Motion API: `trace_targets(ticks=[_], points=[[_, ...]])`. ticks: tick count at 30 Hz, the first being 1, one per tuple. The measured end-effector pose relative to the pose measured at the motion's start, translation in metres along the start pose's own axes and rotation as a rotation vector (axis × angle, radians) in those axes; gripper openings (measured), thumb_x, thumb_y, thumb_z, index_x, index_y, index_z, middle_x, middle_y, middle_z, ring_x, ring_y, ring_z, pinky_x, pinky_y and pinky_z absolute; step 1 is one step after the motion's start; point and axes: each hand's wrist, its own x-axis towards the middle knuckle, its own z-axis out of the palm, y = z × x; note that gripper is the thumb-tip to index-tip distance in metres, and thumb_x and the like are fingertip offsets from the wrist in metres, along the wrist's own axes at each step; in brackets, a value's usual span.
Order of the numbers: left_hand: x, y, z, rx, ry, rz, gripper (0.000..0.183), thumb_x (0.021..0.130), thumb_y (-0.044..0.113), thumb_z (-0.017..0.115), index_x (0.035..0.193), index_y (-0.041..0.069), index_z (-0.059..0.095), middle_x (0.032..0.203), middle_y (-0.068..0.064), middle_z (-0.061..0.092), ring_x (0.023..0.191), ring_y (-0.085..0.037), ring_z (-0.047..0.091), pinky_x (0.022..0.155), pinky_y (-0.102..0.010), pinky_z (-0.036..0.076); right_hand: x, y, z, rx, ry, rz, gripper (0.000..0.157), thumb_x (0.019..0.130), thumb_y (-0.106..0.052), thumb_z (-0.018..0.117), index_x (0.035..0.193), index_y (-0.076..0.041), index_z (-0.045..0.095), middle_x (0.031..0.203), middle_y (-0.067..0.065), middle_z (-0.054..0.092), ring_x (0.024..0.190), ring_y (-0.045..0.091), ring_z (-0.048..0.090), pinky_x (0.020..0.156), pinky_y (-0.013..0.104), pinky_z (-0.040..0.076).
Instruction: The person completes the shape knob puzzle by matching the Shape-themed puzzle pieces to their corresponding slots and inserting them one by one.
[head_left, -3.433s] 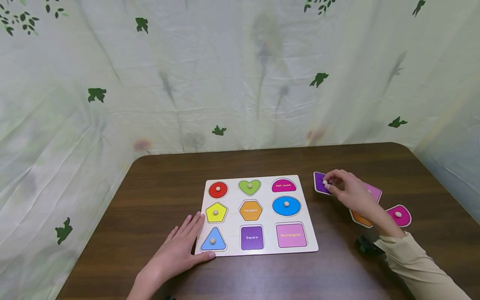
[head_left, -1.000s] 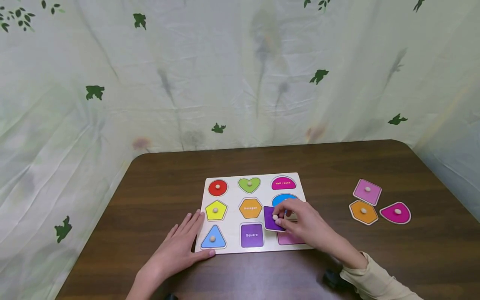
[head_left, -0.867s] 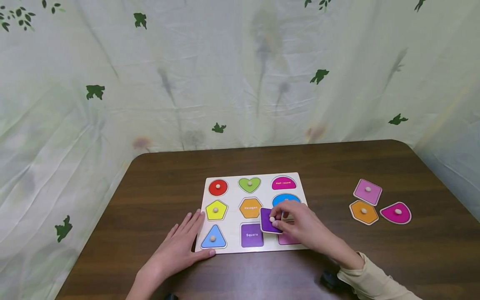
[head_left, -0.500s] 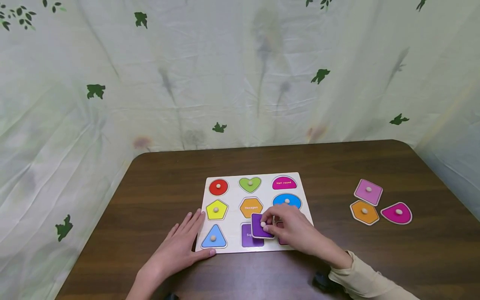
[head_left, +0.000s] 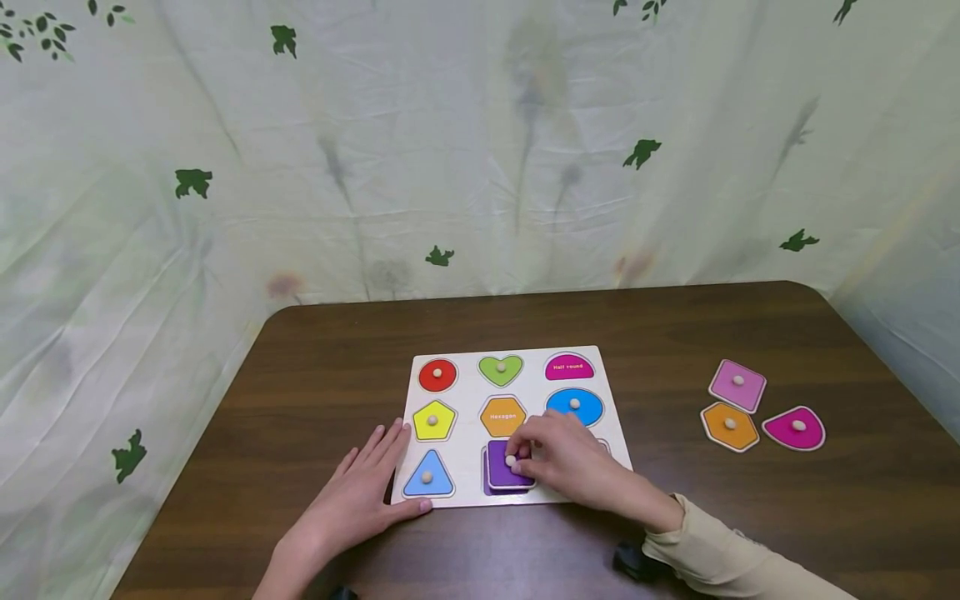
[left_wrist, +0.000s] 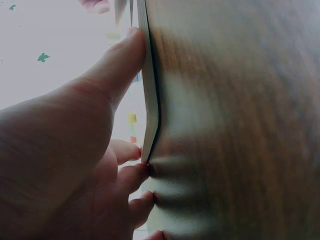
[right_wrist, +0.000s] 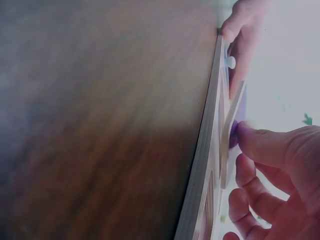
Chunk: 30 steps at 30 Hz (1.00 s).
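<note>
A white shape puzzle board lies on the brown table. My right hand pinches the small knob of a purple square puzzle piece. The piece sits over the purple square slot, a little off to its upper right, and most of that slot is hidden under it. In the right wrist view the square piece is tilted against the board. My left hand rests with straight fingers at the board's lower left corner, its thumb on the near edge in the left wrist view.
Pink rectangular, orange hexagon and magenta half-round pieces lie on the table to the right. Knobbed pieces such as the red circle and blue oval sit in the board. A leaf-patterned curtain hangs behind the table.
The right hand took the purple square from the right of the table and carried it left and down over the board to its square slot. The left hand has stayed in place.
</note>
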Motion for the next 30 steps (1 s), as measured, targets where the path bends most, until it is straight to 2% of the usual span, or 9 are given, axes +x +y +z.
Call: trace_targets(ticks=[9,16,22,30], points=[[-0.0001,0.0007,-0.0009,-0.007,-0.005,-0.004,0.109,0.076,0.072,0.067,0.157,0.01,0.025,0.162,-0.009,0.021,0.147,-0.035,0.016,0.112,-0.063,0.018,0.0048,-0.0033,0.0037,-0.05,-0.055,0.03,0.011,0.081,-0.023,0.083,0.09,-0.022,0.077,0.082,-0.019,0.064,0.082,0.007,0.05,0.073,0.031,0.04],[0.001,0.0003,-0.0005,-0.007,-0.013,-0.01,0.11,0.076,0.072,0.066,0.157,0.01,0.025,0.162,-0.009,0.021,0.147,-0.035,0.016,0.112,-0.063,0.018,0.0087,-0.0068,0.0066,-0.056,-0.052,0.07,0.01,0.08,-0.025,0.083,0.089,-0.023,0.079,0.067,-0.023,0.055,0.07,0.006,0.046,0.064,0.026,0.037],[0.0014,0.0002,0.0002,-0.003,-0.014,-0.014,0.11,0.076,0.073,0.066,0.157,0.011,0.025,0.162,-0.009,0.021,0.147,-0.036,0.016,0.112,-0.064,0.018,0.0074,-0.0079,0.0072,-0.057,-0.052,0.113,0.014,0.078,-0.024,0.085,0.091,-0.022,0.079,0.065,-0.022,0.054,0.07,0.006,0.047,0.063,0.026,0.038],[0.0021,-0.0004,0.0008,-0.001,-0.017,-0.018,0.111,0.075,0.073,0.066,0.157,0.011,0.025,0.162,-0.008,0.021,0.147,-0.035,0.016,0.112,-0.063,0.018,0.0085,-0.0075,0.0063,-0.056,-0.059,0.08,0.011,0.078,-0.023,0.084,0.088,-0.024,0.079,0.067,-0.022,0.056,0.07,0.006,0.047,0.062,0.025,0.038]])
